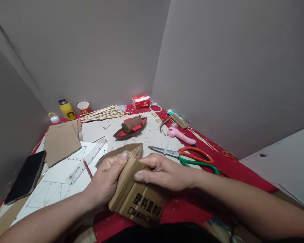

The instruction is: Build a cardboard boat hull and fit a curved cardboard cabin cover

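Observation:
A creased piece of brown cardboard [139, 199] with black printed characters is held between both hands, near the table's front edge. My left hand [107, 179] grips its upper left side, thumb on top. On the other side, my right hand [164, 172] pinches the upper edge with thumb and fingers. Just behind the hands lies a boat-shaped cardboard piece [135, 148], partly hidden by them. Farther back stands a small brown model boat [131, 126] with a rounded cover and red parts.
Orange-and-green-handled scissors [178, 153] and a pink glue gun [181, 135] lie at the right. To the left are a phone [26, 175], cardboard sheets [62, 141], a ruler [87, 162] and a pencil [87, 168]. Wooden sticks [101, 113], a yellow bottle [67, 109] and a paper cup [84, 107] stand behind.

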`<move>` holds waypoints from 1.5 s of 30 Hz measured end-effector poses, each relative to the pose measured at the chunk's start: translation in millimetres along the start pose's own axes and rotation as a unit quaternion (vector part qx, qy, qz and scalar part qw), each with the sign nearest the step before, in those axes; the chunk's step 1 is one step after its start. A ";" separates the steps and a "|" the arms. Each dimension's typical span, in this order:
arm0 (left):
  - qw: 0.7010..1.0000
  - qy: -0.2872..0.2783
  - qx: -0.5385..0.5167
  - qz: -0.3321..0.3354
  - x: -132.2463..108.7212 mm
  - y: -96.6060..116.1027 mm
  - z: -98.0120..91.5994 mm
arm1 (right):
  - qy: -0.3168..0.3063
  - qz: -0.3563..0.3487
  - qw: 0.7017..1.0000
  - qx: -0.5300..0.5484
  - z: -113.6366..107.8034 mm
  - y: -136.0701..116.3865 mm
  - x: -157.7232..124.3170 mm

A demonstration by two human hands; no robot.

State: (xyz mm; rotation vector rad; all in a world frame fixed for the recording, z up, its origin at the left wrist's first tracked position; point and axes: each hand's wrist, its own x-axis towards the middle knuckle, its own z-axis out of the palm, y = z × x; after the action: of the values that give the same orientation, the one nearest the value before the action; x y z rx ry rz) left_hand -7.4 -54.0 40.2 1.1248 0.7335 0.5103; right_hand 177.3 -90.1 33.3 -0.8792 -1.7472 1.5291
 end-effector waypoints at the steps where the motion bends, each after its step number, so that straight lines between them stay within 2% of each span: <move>1: 1.000 0.000 0.006 -0.003 0.8 1.0 -0.9 | 0.004 0.005 1.000 0.012 0.3 1.3 0.0; 4: 0.995 0.018 0.090 0.037 6.6 3.8 -6.4 | 0.021 0.011 0.999 0.024 -1.9 1.1 0.7; 8: 0.970 0.060 0.200 0.124 10.1 2.3 -11.5 | 0.039 0.000 0.999 -0.025 -6.7 -6.0 0.5; 10: 0.976 0.034 0.182 0.110 6.5 0.6 -9.6 | 0.038 -0.021 0.996 -0.073 -7.2 -8.3 -0.4; 13: 0.994 -0.033 0.097 0.038 -2.4 0.2 -2.7 | 0.021 -0.094 0.985 -0.144 -5.4 -6.3 -1.5; 15: 0.998 -0.037 0.047 0.005 -6.4 1.7 1.3 | 0.016 -0.126 0.982 -0.138 -3.9 -1.8 -1.8; 17: 0.999 -0.020 0.027 0.000 -6.1 4.6 1.9 | 0.016 -0.108 0.990 -0.086 -3.7 3.7 -2.5; 19: 0.998 -0.007 0.053 0.015 -1.6 8.1 -2.1 | 0.028 -0.054 0.998 -0.012 -6.0 9.2 -3.8; 22: 0.981 0.032 0.167 0.095 7.3 11.8 -15.2 | 0.083 0.033 0.989 0.116 -14.8 16.0 -5.7; 24: 0.945 0.062 0.255 0.197 11.1 11.6 -26.0 | 0.119 0.069 0.975 0.176 -22.5 19.1 -5.8; 25: 0.914 0.059 0.303 0.264 12.1 11.1 -31.0 | 0.127 0.079 0.969 0.197 -26.2 20.2 -5.4; 27: 0.820 0.016 0.409 0.401 12.9 10.3 -38.8 | 0.126 0.092 0.962 0.222 -32.1 22.1 -3.8; 29: 0.702 -0.039 0.515 0.490 12.6 11.0 -42.3 | 0.115 0.098 0.961 0.233 -35.3 23.9 -2.0; 30: 0.655 -0.057 0.559 0.506 12.1 11.8 -42.3 | 0.112 0.098 0.960 0.237 -35.9 24.8 -1.2; 31: 0.623 -0.071 0.596 0.501 11.7 12.5 -41.4 | 0.111 0.098 0.960 0.239 -36.1 25.7 -0.6; 33: 0.590 -0.085 0.653 0.467 11.3 12.4 -38.2 | 0.110 0.092 0.959 0.244 -35.4 27.2 0.1; 35: 0.558 -0.072 0.691 0.454 12.0 8.6 -35.4 | 0.099 0.091 0.959 0.248 -33.6 28.0 -0.1; 38: 0.503 -0.040 0.706 0.497 15.4 -2.8 -33.7 | 0.089 0.091 0.963 0.237 -29.0 28.2 -1.5; 39: 0.500 -0.036 0.695 0.516 16.6 -6.9 -33.5 | 0.089 0.087 0.966 0.227 -26.9 28.1 -2.0; 40: 0.509 -0.037 0.677 0.531 17.6 -10.8 -33.3 | 0.093 0.077 0.969 0.215 -24.5 27.9 -2.6; 41: 0.532 -0.040 0.651 0.540 18.1 -14.1 -32.8 | 0.100 0.063 0.972 0.201 -22.1 27.6 -3.1; 45: 0.663 -0.057 0.544 0.511 17.4 -20.3 -30.6 | 0.127 0.021 0.978 0.165 -15.0 27.4 -3.1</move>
State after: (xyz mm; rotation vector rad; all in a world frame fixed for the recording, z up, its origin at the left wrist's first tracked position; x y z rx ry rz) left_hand -18.6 -30.3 9.2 2.7386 0.1281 0.9582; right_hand 193.3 -81.7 7.6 -0.8985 -1.2563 1.5976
